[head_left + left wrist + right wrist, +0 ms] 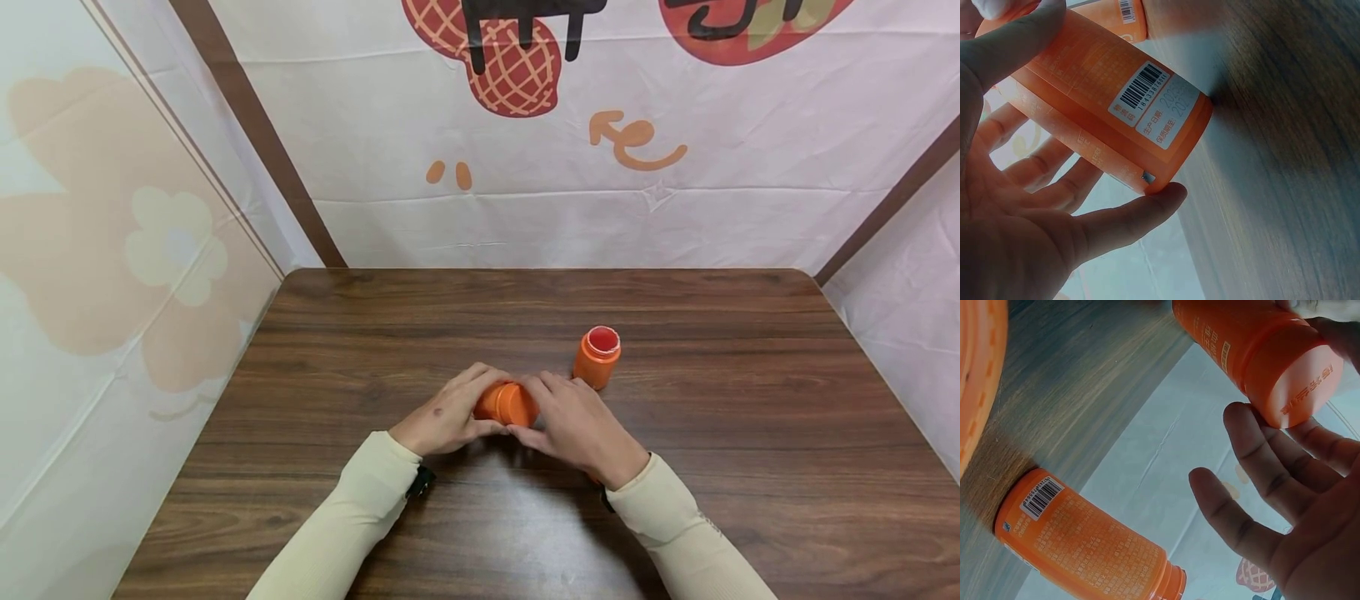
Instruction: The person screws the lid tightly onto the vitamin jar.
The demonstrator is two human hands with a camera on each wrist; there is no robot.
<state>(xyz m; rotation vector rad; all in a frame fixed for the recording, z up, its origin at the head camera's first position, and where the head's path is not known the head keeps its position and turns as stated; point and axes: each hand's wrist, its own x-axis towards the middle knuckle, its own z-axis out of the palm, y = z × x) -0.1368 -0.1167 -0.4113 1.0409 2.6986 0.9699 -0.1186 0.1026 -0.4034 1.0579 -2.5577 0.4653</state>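
An orange plastic bottle (489,403) with its orange screw cap (519,406) on lies tilted between the two hands. My left hand (447,412) grips its body, thumb across the near side and fingers around the far side. The left wrist view shows a white barcode label (1157,103) near the bottle's base. With thumb and fingers, my right hand (581,425) holds the cap; raised lettering shows on the cap's top (1307,390) in the right wrist view. Behind the right hand stands a second orange bottle (596,367), upright and uncapped, its mouth showing red inside.
The bottles are over a dark wood-grain table (360,333). A ribbed orange round piece (979,381), apparently a loose cap, is close to the right wrist camera. A printed white sheet (525,225) hangs behind the table, with more sheeting at both sides.
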